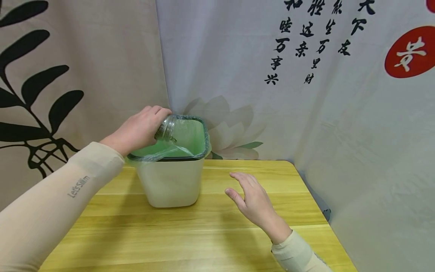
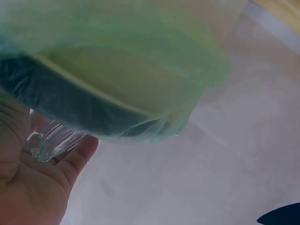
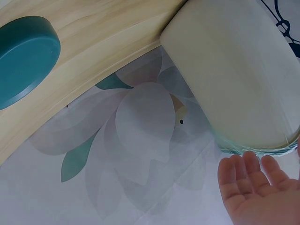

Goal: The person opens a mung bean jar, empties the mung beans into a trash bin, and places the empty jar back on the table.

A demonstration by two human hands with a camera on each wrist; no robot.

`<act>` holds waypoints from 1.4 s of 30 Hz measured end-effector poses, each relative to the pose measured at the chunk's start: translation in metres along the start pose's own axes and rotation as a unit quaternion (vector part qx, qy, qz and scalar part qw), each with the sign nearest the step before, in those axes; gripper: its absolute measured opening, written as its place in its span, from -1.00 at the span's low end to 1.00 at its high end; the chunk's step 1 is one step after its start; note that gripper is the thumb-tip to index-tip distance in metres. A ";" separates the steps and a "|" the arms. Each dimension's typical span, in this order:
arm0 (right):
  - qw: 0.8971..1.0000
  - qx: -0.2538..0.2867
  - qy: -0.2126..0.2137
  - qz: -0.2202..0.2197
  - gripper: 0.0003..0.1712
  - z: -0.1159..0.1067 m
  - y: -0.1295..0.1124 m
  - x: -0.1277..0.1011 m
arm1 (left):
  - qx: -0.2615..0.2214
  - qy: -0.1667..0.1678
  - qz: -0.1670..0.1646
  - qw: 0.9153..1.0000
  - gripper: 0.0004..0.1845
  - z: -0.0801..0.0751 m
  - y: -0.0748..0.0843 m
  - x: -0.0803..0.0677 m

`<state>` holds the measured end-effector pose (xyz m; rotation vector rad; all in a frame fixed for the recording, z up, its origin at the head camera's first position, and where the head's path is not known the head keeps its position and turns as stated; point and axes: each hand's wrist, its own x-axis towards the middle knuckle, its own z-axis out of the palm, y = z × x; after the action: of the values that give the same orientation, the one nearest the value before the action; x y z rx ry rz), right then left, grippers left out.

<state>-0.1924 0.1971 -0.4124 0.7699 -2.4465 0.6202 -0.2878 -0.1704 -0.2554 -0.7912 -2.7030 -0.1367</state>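
In the head view, the left hand point(image 1: 141, 126) curls its fingers round a glass jar point(image 1: 165, 129), tilted above the mouth of a bin point(image 1: 171, 185), presumably so that anything leaving it lands inside; its contents are hard to make out. A green liner point(image 1: 192, 133) folds over the rim, seemingly to stay put. Right of the bin, the right hand point(image 1: 253, 200) hovers empty above the table point(image 1: 190, 238), thumb apart from the fingers.

In the left wrist view, the lined rim hides part of the jar.

In the right wrist view, the fingers are lightly bent, the thumb mostly cut off; a round teal object point(image 3: 28, 61) is cropped, its kind unclear.
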 end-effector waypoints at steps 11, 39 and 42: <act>1.000 -0.002 0.006 -0.005 -0.40 0.001 0.001 0.000 | 0.005 0.004 -0.001 1.000 -0.09 -0.001 -0.001 -0.001; 1.000 -0.003 0.012 -0.006 -0.41 0.000 -0.002 0.000 | 0.019 0.007 0.011 1.000 -0.12 -0.005 0.001 -0.003; 1.000 -0.002 0.013 -0.006 -0.41 0.001 -0.002 0.000 | 0.021 0.007 0.013 1.000 -0.12 -0.005 0.000 -0.003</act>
<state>-0.1914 0.1949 -0.4122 0.7708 -2.4173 0.6153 -0.2835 -0.1726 -0.2517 -0.8094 -2.6718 -0.0797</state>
